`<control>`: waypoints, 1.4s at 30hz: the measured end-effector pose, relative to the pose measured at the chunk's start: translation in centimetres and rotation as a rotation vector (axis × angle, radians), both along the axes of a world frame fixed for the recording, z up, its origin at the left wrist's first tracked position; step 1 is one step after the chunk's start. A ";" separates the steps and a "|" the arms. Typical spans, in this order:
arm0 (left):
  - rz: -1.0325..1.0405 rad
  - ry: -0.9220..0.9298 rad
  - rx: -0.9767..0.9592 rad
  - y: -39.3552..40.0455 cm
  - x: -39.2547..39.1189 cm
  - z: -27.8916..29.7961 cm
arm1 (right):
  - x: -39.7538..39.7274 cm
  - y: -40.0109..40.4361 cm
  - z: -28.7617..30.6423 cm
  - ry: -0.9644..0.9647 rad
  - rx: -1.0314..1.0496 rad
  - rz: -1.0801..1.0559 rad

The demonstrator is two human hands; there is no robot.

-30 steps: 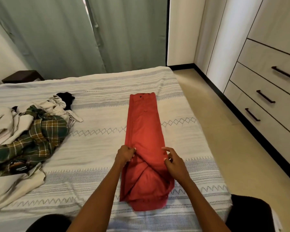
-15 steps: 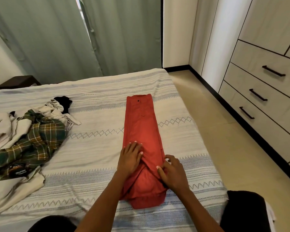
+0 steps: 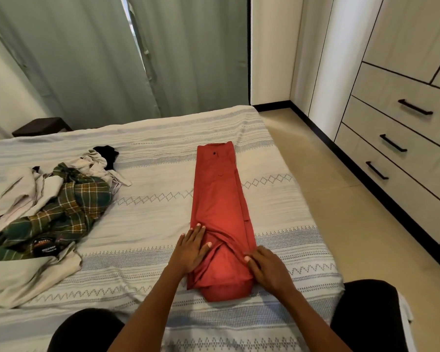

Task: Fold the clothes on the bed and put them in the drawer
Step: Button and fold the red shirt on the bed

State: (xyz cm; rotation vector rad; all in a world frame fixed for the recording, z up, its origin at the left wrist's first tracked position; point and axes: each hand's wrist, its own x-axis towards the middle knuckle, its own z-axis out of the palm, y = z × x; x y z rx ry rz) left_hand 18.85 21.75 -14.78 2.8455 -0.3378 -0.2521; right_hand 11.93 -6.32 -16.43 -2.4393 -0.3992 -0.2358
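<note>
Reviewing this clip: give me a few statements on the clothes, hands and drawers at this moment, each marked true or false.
1. The red trousers lie folded lengthwise into a narrow strip on the bed. True.
2. The left hand rests flat on the trousers' left edge. True.
3. The right hand is lifted clear of the trousers. False: it rests on their right edge, near the end closest to the person.
4. The green plaid shirt is already folded. False: it lies crumpled in the pile of clothes.
5. One wardrobe drawer stands open. False: all visible drawers are closed.
</note>
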 end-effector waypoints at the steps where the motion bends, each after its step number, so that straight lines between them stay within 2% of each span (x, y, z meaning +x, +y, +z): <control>1: -0.021 -0.007 -0.025 0.4 -0.5 0.1 | 0.0 -0.6 0.2 0.040 0.045 -0.021; 4: -0.137 -0.102 -0.126 2.8 -2.8 0.4 | 0.1 -2.6 0.4 0.049 0.010 -0.030; 6: -0.227 -0.147 -0.129 5.2 -4.6 -0.1 | 0.2 -3.7 -0.3 0.018 -0.114 0.077; 9: -0.336 -0.179 -0.043 8.1 -6.8 -1.0 | -0.1 -4.3 -0.7 0.029 -0.302 0.165; 15: -0.326 -0.245 0.057 6.6 -8.4 -1.2 | -0.1 -3.5 0.6 0.069 -0.430 0.217; 19: -0.275 -0.307 0.023 5.7 -9.0 -2.1 | 0.1 -2.7 1.5 0.078 -0.381 0.253; 21: -0.286 -0.396 -0.076 5.0 -9.1 -1.9 | 0.1 -2.7 2.1 0.084 -0.282 0.246; 23: -0.261 -0.399 -0.202 3.7 -9.4 -0.7 | 0.2 -2.9 3.0 0.073 -0.171 0.224; 25: -0.204 -0.256 -0.300 2.5 -10.1 1.5 | -0.1 -3.2 4.6 0.117 -0.080 0.209; 27: -0.082 -0.010 -0.414 1.8 -10.8 3.9 | -0.8 -3.5 6.4 0.362 0.111 0.210; 29: 0.033 0.180 -0.631 1.1 -11.2 5.9 | -1.5 -3.9 8.1 0.599 0.323 0.212; 32: 0.254 0.350 -0.967 -0.4 -11.4 8.2 | -2.0 -4.5 9.3 0.794 0.511 0.143; 35: 0.524 0.399 -1.093 -1.2 -11.0 7.5 | -1.6 -3.8 8.6 0.797 0.600 -0.057; 39: 0.731 0.324 -1.031 -2.5 -10.7 4.8 | -1.1 -2.3 6.2 0.782 0.572 -0.218; 42: 0.804 0.293 -0.973 -3.3 -10.5 4.8 | -0.7 -1.2 4.9 0.718 0.523 -0.305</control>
